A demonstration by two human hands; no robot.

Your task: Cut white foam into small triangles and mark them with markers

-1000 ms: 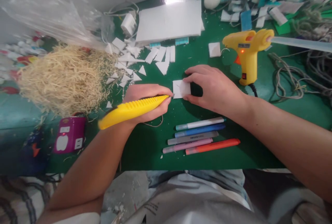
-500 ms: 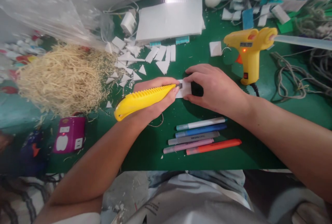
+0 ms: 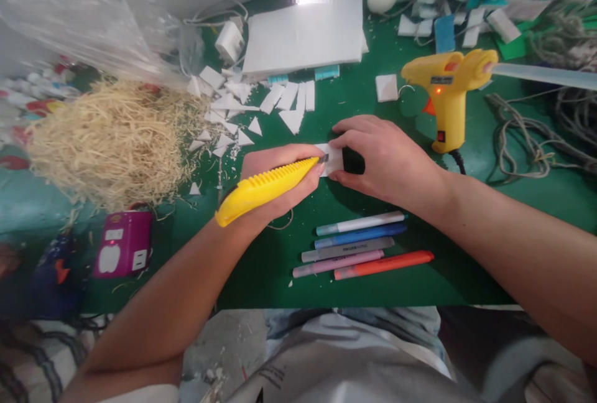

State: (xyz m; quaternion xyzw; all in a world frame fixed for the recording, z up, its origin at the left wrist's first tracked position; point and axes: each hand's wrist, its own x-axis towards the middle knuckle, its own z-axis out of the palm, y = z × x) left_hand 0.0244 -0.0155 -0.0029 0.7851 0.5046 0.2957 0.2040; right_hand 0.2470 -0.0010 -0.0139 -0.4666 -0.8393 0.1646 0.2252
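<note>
My left hand [image 3: 280, 173] is closed round a yellow utility knife [image 3: 268, 190], its short blade pointing right over a small white foam square [image 3: 334, 159]. Whether the blade has sunk into the square cannot be told. My right hand [image 3: 377, 151] pins that square to the green table, thumb and fingertips curled on its right side. The left fingers hide part of the square's left edge. Just below both hands lie several markers [image 3: 359, 229], in white, blue, grey, pink and orange. A second white foam square [image 3: 387, 88] rests further back.
A yellow hot glue gun [image 3: 450, 95], its light lit, stands at right beside tangled cord [image 3: 517, 148]. White foam scraps [image 3: 233, 107] and wood shavings [image 3: 109, 142] spread at left, above a purple box [image 3: 122, 244]. Foam sheets [image 3: 303, 36] are stacked at the back.
My left hand has shifted right and slightly up with the utility knife, bringing the blade from the foam square's left edge to over its face. My right hand has stayed in place.
</note>
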